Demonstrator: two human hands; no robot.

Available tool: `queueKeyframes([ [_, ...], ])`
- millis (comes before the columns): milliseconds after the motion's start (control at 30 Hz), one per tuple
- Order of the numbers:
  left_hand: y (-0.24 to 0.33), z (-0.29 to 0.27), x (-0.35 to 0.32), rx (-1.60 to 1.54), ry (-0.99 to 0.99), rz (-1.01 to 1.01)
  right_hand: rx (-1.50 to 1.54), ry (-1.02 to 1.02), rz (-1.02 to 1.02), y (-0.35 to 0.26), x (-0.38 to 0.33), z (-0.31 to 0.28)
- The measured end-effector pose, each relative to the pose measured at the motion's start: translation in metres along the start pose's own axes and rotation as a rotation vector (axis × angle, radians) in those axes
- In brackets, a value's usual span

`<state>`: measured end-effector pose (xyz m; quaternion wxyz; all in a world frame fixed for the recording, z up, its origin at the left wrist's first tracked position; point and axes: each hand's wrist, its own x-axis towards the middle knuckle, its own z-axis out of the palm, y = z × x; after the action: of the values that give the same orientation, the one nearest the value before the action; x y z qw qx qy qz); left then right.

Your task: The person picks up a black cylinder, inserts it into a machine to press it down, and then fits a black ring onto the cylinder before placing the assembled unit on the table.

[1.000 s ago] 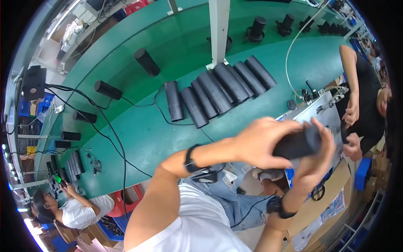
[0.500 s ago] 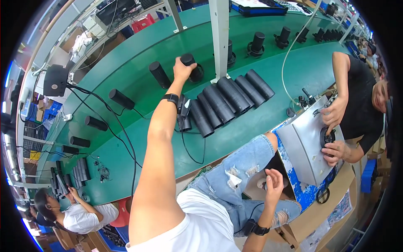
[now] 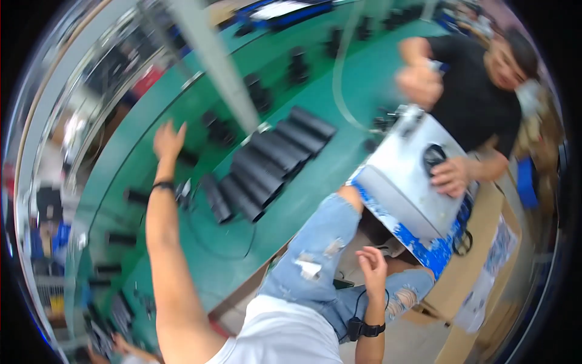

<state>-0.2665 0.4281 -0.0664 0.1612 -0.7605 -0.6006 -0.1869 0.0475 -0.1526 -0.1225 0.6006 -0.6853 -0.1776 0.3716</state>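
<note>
My left hand (image 3: 170, 141) is raised over the green belt with its fingers spread and nothing in it. Just beside it is a plain black cylinder (image 3: 188, 159), partly hidden by the hand. A black cylinder with a wider ringed base (image 3: 218, 128) stands a little to the right. My right hand (image 3: 372, 266) hangs above my lap, fingers apart and loosely bent, holding nothing. Between the belt and my knees lies a row of black ribbed tubes (image 3: 260, 167) on the green table (image 3: 267, 227). The picture is blurred by motion.
A white post (image 3: 212, 60) rises behind the tubes. At right, a co-worker's hand (image 3: 448, 176) rests on a black round part (image 3: 434, 156) atop a metal box (image 3: 400, 194); their other hand is raised. A cardboard box (image 3: 479, 255) stands nearer. Cables lie on the table.
My left hand has let go of the black cylinder with the ringed base and moved left. The whole view has swung. The co-worker has lifted one hand off the round part.
</note>
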Motion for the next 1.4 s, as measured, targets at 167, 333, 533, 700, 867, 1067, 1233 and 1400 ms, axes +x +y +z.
queueKeyframes([
  [167, -0.044, 0.008, -0.048, 0.084, -0.050, 0.083, 0.024, -0.006, -0.025, 0.010, 0.007, 0.012],
  [333, -0.008, -0.071, -0.030, 0.187, 0.033, 0.196, 0.021, -0.016, -0.043, 0.010, 0.002, -0.001],
  [533, 0.101, -0.200, -0.065, -0.389, 0.113, 0.571, 0.019, -0.031, -0.027, -0.009, 0.011, 0.012],
  [700, 0.239, -0.248, -0.153, -1.078, -0.473, 1.018, 0.230, -0.339, -0.226, -0.062, 0.016, 0.048],
  [867, 0.309, -0.219, -0.224, -1.548, -0.806, 0.952, 0.566, -0.565, -0.166, -0.070, 0.014, 0.040],
  [1067, 0.340, -0.205, -0.289, -1.742, -1.145, 0.552, 0.818, 0.078, -0.380, -0.105, 0.022, -0.001],
  [1233, 0.367, -0.221, -0.291, -1.771, -1.129, 0.631, 0.818, 0.052, -0.527, -0.123, 0.030, -0.034],
  [1400, 0.365, -0.195, -0.281, -2.152, -1.974, 0.499, 0.939, -0.204, -0.659, -0.128, 0.029, -0.056],
])
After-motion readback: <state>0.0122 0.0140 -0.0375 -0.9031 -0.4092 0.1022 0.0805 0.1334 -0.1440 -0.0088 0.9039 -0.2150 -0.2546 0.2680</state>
